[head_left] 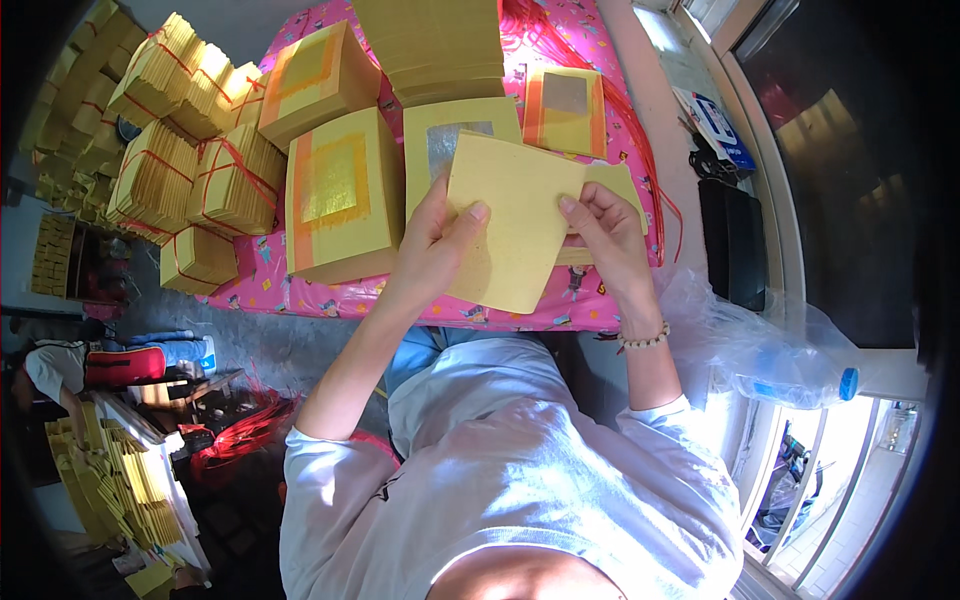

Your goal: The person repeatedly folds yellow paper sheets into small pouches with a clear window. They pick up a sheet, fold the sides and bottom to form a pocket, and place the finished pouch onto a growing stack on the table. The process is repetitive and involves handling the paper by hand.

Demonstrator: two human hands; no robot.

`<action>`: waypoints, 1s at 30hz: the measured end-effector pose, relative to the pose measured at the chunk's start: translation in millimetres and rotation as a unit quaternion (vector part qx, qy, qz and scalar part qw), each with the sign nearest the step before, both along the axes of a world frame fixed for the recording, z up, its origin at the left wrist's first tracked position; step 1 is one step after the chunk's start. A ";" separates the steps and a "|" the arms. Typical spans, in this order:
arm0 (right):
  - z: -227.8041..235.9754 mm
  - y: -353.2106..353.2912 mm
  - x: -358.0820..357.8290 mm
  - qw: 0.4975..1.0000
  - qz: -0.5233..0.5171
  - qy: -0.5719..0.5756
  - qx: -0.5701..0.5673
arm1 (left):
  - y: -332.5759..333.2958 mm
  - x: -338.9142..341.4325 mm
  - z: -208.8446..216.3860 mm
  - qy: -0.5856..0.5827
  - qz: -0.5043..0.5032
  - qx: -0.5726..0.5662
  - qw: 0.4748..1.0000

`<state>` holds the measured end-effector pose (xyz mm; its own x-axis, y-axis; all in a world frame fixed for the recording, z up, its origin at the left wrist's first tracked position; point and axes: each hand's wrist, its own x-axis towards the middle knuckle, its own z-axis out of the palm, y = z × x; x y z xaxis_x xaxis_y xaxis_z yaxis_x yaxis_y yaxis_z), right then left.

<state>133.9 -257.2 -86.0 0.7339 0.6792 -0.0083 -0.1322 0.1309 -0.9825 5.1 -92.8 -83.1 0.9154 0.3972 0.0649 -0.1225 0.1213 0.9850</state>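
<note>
Between my two hands is a plain yellow paper sheet (520, 215), tilted above the near edge of the table; whether it is one sheet or a few I cannot tell. My left hand (440, 235) grips its left edge, thumb on top. At its upper right edge, my right hand (605, 225) pinches it between thumb and fingers. Behind the sheet lies a stack of yellow paper with a silver foil square (415, 125), partly covered. To the left stands a tall stack with a gold foil square (345, 190). Under my right hand another yellow stack (625, 185) shows in part.
The table has a pink patterned cover (320, 298). Red-tied paper bundles (235, 180) crowd its left side. Red strips (635, 120) trail down the right. A clear plastic bag (740, 340) and a bottle with a blue cap (848, 384) lie right. Another person (60, 365) works at lower left.
</note>
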 end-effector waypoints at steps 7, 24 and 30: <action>-7.9 -4.6 10.3 0.999 -0.016 0.031 0.033 | 3.2 -3.0 8.1 0.034 -0.030 0.008 0.999; -24.4 -17.4 -18.6 0.997 0.071 0.010 0.001 | 5.1 17.8 16.9 0.001 0.023 0.081 0.996; -6.8 -19.2 13.8 0.990 -0.046 -0.112 0.072 | 9.5 35.5 15.2 0.048 -0.084 0.230 0.968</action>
<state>147.7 -276.4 -92.8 0.7652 0.5921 0.2528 0.1052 0.2724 -0.9564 40.5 -83.3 -67.9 0.9753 0.1914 0.1105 -0.0437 -0.3234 0.9453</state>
